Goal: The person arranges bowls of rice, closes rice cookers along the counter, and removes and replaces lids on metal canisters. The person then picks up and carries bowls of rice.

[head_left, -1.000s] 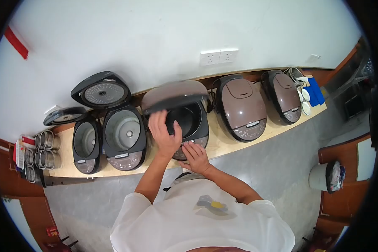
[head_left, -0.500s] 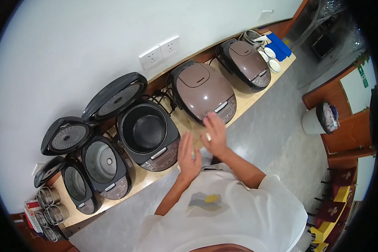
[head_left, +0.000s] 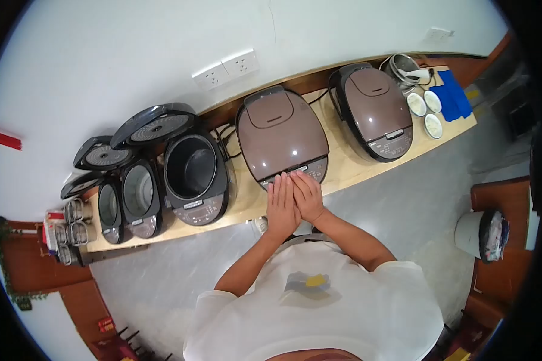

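Observation:
My left hand (head_left: pixel 281 209) and my right hand (head_left: pixel 308 197) are together, palms overlapping, with their fingers stretched out flat. I see nothing held in either. The fingertips are over the front edge of a closed brown rice cooker (head_left: pixel 283 141) and hide part of its control panel; whether they touch it I cannot tell. Left of it stands an open rice cooker (head_left: pixel 191 167) with a dark inner pot. To the right is a second closed rice cooker (head_left: pixel 376 105).
Two smaller open rice cookers (head_left: pixel 140 188) (head_left: pixel 109 204) and metal containers (head_left: pixel 75 231) occupy the wooden table's (head_left: pixel 253 201) left end. At its right end are three white bowls (head_left: pixel 433 126), a metal pot (head_left: pixel 401 63) and a blue cloth (head_left: pixel 450 96). A bin (head_left: pixel 468 231) stands right on the floor.
My hands were apart and have come together, now before the middle closed rice cooker. The view has turned, so the table appears more level.

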The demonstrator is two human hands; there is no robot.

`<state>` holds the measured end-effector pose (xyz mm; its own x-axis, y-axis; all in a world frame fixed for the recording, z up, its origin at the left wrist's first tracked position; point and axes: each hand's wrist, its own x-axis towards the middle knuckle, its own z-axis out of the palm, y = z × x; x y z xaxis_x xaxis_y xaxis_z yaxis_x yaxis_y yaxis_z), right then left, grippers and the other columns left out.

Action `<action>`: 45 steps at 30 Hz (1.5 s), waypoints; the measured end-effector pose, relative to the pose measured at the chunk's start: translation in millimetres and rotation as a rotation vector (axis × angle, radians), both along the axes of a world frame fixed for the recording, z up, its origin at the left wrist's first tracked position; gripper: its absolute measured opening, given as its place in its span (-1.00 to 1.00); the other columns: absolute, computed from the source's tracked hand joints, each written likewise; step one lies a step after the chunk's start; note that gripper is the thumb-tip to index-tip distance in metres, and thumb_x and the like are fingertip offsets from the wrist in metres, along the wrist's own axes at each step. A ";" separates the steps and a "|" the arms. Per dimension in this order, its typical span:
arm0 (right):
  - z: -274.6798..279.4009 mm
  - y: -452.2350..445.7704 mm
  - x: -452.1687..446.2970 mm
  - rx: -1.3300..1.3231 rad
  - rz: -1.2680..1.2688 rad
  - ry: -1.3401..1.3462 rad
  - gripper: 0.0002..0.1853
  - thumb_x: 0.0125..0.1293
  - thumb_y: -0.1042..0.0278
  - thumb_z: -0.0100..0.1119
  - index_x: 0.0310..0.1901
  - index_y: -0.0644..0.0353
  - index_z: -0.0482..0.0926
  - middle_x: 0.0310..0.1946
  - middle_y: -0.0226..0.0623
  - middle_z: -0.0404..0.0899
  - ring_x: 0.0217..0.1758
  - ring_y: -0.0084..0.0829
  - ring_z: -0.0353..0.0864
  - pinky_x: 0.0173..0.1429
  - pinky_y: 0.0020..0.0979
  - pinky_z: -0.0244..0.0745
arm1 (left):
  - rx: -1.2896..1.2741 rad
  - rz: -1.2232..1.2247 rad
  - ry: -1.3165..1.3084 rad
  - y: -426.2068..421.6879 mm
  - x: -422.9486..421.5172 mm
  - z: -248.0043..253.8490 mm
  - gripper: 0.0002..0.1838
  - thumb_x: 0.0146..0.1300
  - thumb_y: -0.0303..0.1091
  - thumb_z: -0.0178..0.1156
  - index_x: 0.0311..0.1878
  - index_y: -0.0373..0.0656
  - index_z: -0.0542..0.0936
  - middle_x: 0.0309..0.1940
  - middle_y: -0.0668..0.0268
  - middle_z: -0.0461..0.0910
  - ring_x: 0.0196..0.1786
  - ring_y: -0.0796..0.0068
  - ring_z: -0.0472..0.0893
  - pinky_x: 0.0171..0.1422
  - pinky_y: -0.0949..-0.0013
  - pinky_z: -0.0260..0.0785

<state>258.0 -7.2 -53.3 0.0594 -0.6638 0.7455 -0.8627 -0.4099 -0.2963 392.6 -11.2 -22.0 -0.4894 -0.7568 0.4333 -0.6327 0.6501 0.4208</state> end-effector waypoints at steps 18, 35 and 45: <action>40.4 24.4 -62.8 0.244 0.213 -0.075 -0.36 0.25 0.33 0.38 0.36 0.31 0.46 0.46 0.06 0.39 0.57 0.04 0.32 0.60 0.02 0.25 | -0.307 0.313 0.308 -106.2 -19.3 130.4 -0.32 0.32 -0.55 0.16 0.51 -0.45 0.29 0.53 -0.23 0.26 0.57 -0.24 0.27 0.64 -0.01 0.10; 37.1 22.7 -258.4 0.150 -0.410 -0.030 -0.14 0.14 0.23 0.52 0.45 0.36 0.37 0.48 0.07 0.36 0.56 0.18 0.30 0.61 0.02 0.23 | 0.205 -0.434 0.307 -14.4 -225.6 35.3 -0.34 0.31 -0.56 0.14 0.51 -0.37 0.33 0.54 -0.10 0.30 0.60 -0.12 0.27 0.68 -0.13 0.04; 21.8 22.3 -328.8 0.023 -0.046 -0.058 -0.55 0.29 0.31 0.15 0.15 0.36 0.65 0.31 -0.14 0.56 0.38 -0.08 0.49 0.39 -0.06 0.48 | 0.035 -0.101 0.083 11.6 -321.8 9.8 -0.26 0.25 -0.46 0.18 0.52 -0.45 0.31 0.52 -0.14 0.34 0.62 -0.17 0.25 0.70 -0.19 -0.09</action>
